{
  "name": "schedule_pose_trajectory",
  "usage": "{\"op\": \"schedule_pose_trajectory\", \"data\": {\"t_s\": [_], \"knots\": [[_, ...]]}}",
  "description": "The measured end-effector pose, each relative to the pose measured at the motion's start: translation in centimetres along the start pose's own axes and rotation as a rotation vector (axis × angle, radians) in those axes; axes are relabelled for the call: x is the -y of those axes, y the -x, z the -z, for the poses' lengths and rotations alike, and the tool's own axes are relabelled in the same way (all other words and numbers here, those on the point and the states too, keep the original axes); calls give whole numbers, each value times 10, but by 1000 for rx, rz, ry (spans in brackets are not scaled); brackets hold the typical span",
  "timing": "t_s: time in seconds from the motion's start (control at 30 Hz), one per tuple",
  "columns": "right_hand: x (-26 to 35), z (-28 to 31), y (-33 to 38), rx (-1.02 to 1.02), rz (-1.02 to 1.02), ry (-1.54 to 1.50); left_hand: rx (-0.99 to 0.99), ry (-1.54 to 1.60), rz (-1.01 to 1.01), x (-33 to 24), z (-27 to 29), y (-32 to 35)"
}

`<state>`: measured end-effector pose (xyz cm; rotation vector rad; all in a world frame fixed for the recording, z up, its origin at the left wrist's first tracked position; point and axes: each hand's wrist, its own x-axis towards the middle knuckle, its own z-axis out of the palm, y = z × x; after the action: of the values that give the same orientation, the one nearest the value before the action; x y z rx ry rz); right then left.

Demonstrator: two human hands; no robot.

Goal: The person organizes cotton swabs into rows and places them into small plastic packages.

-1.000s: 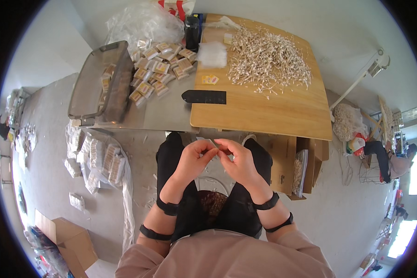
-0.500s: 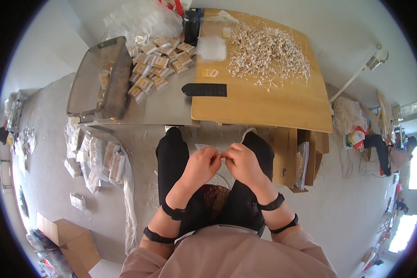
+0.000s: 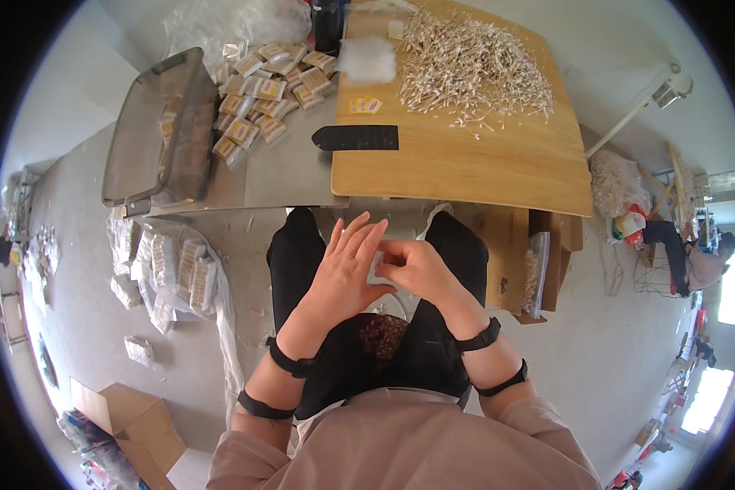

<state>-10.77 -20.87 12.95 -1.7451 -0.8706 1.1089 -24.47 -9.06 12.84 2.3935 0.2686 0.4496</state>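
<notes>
Above my lap, my left hand is open, its fingers stretched out and the thumb apart. My right hand is closed beside it, thumb and fingers pinched on a thin clear plastic bag. Most of that bag is hidden behind the left hand. On the wooden table ahead lies a large heap of cotton swabs. Left of the heap are a stack of clear bags, a few yellow cards and a black flat strip.
Packed swab bags pile up on the metal table, beside a grey plastic bin. Wrapped bundles lie on the floor at left. Cardboard boxes stand under the table at right. Another person sits far right.
My left hand has let go and opened, its fingers spreading; before, both hands pinched together. The right hand keeps its pinch. The tables appear slightly higher in view.
</notes>
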Motion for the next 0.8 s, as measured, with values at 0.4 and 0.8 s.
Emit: {"op": "schedule_pose_trajectory", "data": {"t_s": [0.4,0.8], "knots": [[2,-14,-59,-19,171,11,-158,-4,11,57,-10,-32],[-96,79,-146,-739,267,547,-37,-242,327,224,10,-101]]}}
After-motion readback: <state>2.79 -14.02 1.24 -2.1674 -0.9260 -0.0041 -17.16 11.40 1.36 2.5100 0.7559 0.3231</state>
